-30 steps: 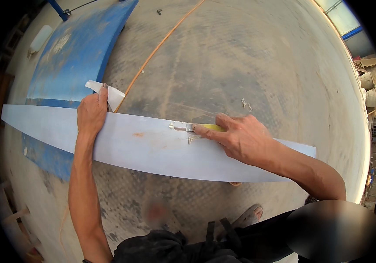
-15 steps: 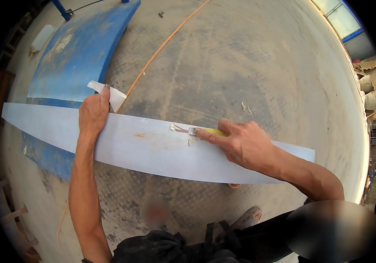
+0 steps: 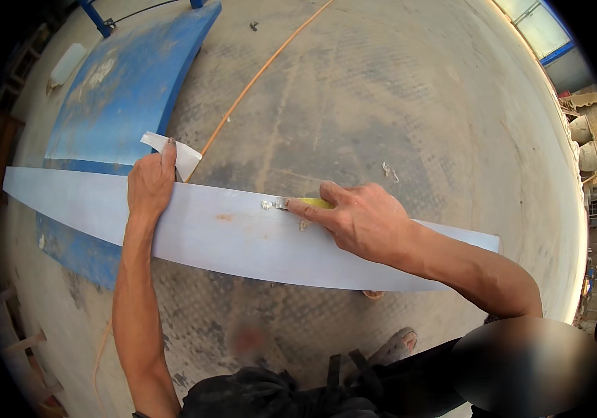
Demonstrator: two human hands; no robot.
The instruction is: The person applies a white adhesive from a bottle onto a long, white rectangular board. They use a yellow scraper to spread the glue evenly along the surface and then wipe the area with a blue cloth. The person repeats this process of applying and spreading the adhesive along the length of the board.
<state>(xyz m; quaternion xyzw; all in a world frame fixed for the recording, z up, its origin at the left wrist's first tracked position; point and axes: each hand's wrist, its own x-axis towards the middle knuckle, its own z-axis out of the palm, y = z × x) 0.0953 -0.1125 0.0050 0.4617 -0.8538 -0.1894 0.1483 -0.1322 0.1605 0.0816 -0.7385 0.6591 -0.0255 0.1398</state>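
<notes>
Dusty floor (image 3: 382,104), blue slab (image 3: 131,90); long white panel (image 3: 215,247) spans both. Left hand (image 3: 151,184) curls at panel's far edge, white scrap (image 3: 188,160) by thumb (image 3: 170,153), hold unclear; right hand (image 3: 371,223) clamps yellow scraper (image 3: 323,203), blade (image 3: 280,203) near same edge.

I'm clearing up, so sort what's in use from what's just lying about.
In use:
yellow-handled scraper, in the right hand
long white panel, under the scraper
white sheet, at the left hand

Lying about:
orange hose or cord
pale scraps
white container
</notes>
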